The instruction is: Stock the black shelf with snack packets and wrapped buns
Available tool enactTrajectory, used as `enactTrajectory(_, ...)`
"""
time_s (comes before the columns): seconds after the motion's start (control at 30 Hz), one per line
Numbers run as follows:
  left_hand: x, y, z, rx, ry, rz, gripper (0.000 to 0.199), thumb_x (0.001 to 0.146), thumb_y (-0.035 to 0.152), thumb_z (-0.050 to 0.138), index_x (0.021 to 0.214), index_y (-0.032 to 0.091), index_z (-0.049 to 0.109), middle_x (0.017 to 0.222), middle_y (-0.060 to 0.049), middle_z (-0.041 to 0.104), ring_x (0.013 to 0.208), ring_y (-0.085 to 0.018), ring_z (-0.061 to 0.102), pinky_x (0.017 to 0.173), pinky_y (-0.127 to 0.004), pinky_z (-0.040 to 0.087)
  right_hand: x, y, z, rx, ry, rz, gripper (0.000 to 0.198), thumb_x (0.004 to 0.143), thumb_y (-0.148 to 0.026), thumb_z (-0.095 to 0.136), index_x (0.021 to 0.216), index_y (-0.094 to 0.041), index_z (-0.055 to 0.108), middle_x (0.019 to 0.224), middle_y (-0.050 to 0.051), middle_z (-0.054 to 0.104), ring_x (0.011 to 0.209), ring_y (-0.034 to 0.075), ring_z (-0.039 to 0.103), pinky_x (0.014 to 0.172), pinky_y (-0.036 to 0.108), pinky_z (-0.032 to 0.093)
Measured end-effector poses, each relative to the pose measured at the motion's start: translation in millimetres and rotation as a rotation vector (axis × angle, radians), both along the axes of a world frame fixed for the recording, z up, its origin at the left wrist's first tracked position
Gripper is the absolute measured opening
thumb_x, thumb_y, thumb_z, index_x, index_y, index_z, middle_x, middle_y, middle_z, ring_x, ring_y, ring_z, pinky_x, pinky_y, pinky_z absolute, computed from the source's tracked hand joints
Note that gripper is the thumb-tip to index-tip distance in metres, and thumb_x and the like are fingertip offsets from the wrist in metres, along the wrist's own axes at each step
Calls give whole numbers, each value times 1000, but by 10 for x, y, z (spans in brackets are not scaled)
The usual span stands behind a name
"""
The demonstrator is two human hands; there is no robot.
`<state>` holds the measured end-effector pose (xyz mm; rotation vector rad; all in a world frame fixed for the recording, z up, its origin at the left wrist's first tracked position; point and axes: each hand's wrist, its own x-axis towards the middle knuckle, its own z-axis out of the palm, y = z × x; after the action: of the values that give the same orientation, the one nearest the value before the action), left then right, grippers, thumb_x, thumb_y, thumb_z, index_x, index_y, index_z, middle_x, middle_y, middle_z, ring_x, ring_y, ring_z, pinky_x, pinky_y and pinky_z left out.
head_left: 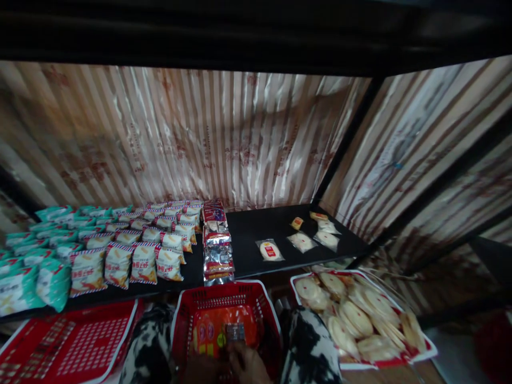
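A red basket with a white rim stands in front of me, with an orange package and dark contents inside. My right hand reaches in from below, its fingers closed at the lower edge of a small silvery packet. Dim and blurred, my left hand is low in the same basket. Its fingers cannot be made out, nor whether it holds anything. Black-and-white patterned cloth flanks the basket on both sides.
A black shelf bears rows of green bags, striped-edge snack bags, stacked silver-and-red packets and several flat round packs. A basket of round wrapped goods stands right; another red basket lies left. Dark posts frame the shelf.
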<state>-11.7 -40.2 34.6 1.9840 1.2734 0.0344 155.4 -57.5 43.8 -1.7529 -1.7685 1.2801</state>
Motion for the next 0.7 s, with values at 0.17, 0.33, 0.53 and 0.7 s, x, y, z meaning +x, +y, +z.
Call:
enactTrajectory(0.17, 68, 80, 299, 102, 290, -25, 35, 73, 13, 43, 93, 20, 71, 97, -16, 70, 94, -34, 65, 83, -49, 48, 21, 63, 146, 64, 75, 93, 38, 72, -36, 59, 109, -28, 67, 115, 4, 66, 110, 25, 57, 95, 31, 39)
enactTrajectory(0.33, 70, 149, 818, 230, 281, -90, 28, 82, 19, 44, 96, 19, 68, 99, -13, 69, 96, -28, 64, 86, -39, 48, 109, 81, 401, -99, 330, 53, 61, 80, -69, 36, 93, -21, 71, 86, 5, 69, 87, 24, 63, 79, 33, 47)
enactTrajectory(0.53, 31, 253, 1380, 324, 177, -126, 21, 84, 19, 45, 87, 23, 66, 91, -1, 69, 87, -17, 62, 78, -27, 45, 236, 60, 626, -27, 545, 66, 49, 67, -58, 66, 98, -20, 70, 93, 3, 67, 87, 22, 60, 81, 33, 46)
enactTrajectory(0.7, 20, 437, 1704, 457, 10, -114, 21, 85, 17, 47, 86, 25, 66, 84, 1, 67, 82, -14, 61, 77, -24, 43, 253, 144, 773, 1, 617, -24, 42, 72, -54, 64, 93, -19, 69, 83, 2, 67, 81, 22, 60, 77, 33, 46)
